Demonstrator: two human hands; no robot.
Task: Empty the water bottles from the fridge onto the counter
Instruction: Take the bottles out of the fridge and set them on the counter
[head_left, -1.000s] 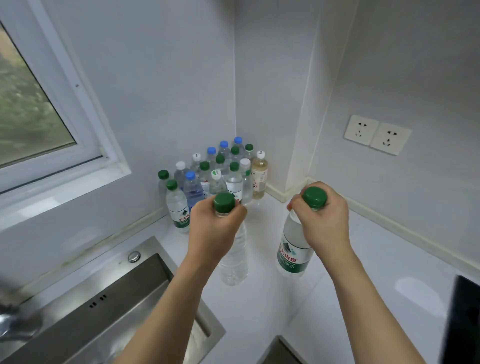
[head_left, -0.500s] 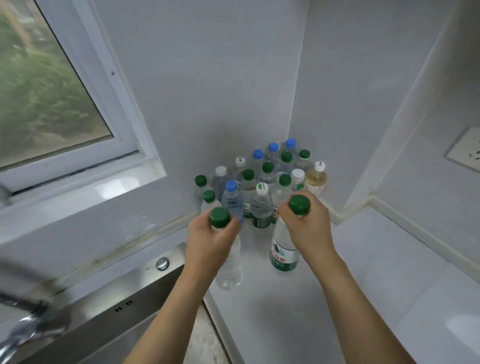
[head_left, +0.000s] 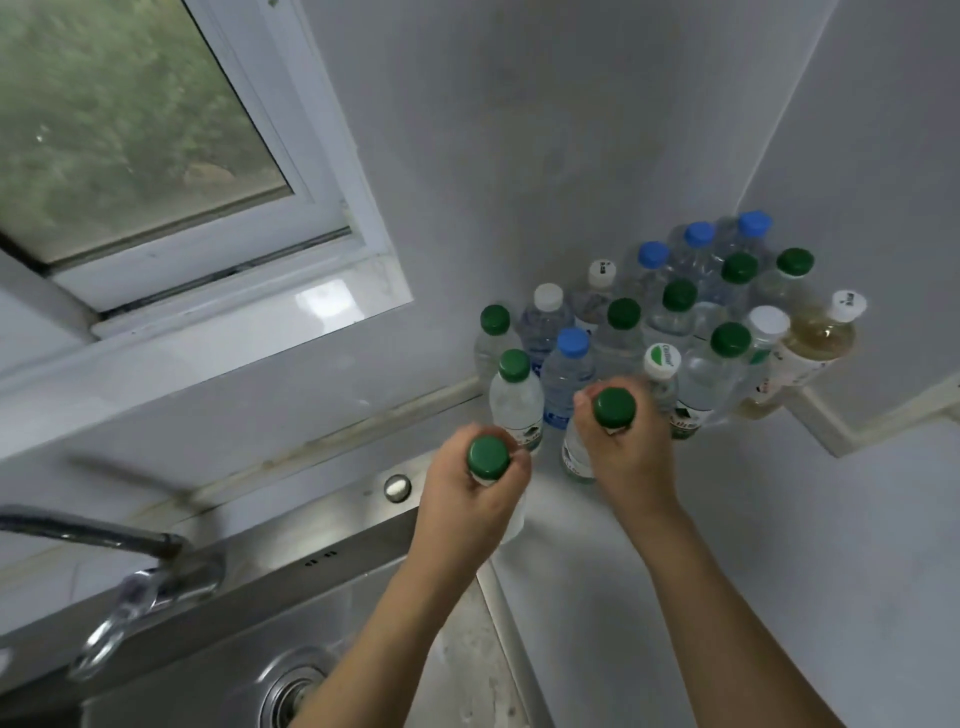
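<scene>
My left hand (head_left: 470, 506) grips the neck of a clear water bottle with a green cap (head_left: 488, 456), upright by the sink's right rim. My right hand (head_left: 626, 449) grips a second green-capped water bottle (head_left: 614, 408) by its neck, its base just in front of the cluster. Several bottles (head_left: 675, 322) with green, blue and white caps stand packed in the corner of the white counter (head_left: 779, 545). One holds a yellowish drink (head_left: 818, 340). Both held bottles sit at the cluster's near edge; whether they touch the counter is hidden.
A steel sink (head_left: 363, 649) with drain and faucet (head_left: 119, 561) lies to the left. A window (head_left: 130, 130) with white frame is above it. Walls close the corner behind the bottles. Bare counter stretches to the right.
Both hands have carried their bottles forward and lower, up to the cluster's front edge. The view has tilted down and left, showing the faucet and sink drain.
</scene>
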